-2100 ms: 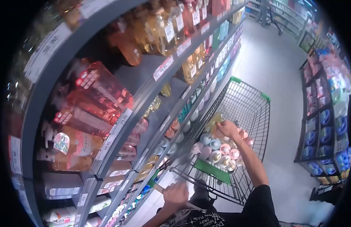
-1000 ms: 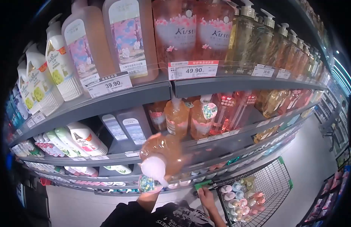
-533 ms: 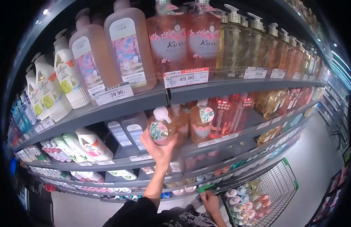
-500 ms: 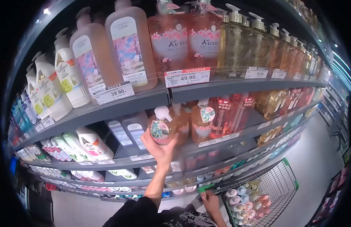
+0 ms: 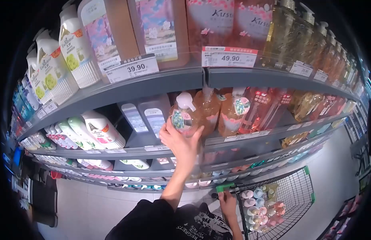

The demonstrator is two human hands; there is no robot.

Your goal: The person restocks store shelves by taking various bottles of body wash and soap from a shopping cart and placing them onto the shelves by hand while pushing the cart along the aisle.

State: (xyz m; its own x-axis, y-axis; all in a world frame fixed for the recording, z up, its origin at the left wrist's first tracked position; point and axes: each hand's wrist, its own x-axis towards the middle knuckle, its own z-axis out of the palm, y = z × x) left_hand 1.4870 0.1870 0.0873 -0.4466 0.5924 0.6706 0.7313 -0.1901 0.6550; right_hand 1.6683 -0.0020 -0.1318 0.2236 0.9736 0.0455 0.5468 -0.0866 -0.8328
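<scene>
My left hand [image 5: 181, 146] reaches up to the middle shelf, its fingers and thumb around the lower part of a pump bottle [image 5: 184, 120]. The bottle is clear amber-pink with a pale pump head and a floral label, and stands upright at the shelf front. My hand covers its base, so I cannot tell whether it rests on the shelf. Similar amber pump bottles [image 5: 230, 117] stand just right of it. Low down, my right hand [image 5: 227, 200] is closed on the green handle [image 5: 224, 187] of a shopping cart [image 5: 299, 200], which holds several pump bottles [image 5: 257, 210].
Left of the held bottle stand grey-purple bottles [image 5: 151, 118] and white bottles [image 5: 99, 132]. The upper shelf edge [image 5: 169, 82], with price tags [image 5: 229, 58], overhangs them. Red bottles [image 5: 257, 110] stand farther right. Pale floor [image 5: 83, 212] lies below.
The view has shifted, bringing the shelves closer. My left hand and the bottle are higher in view and appear slightly farther back on the shelf. My right hand stays on the cart handle.
</scene>
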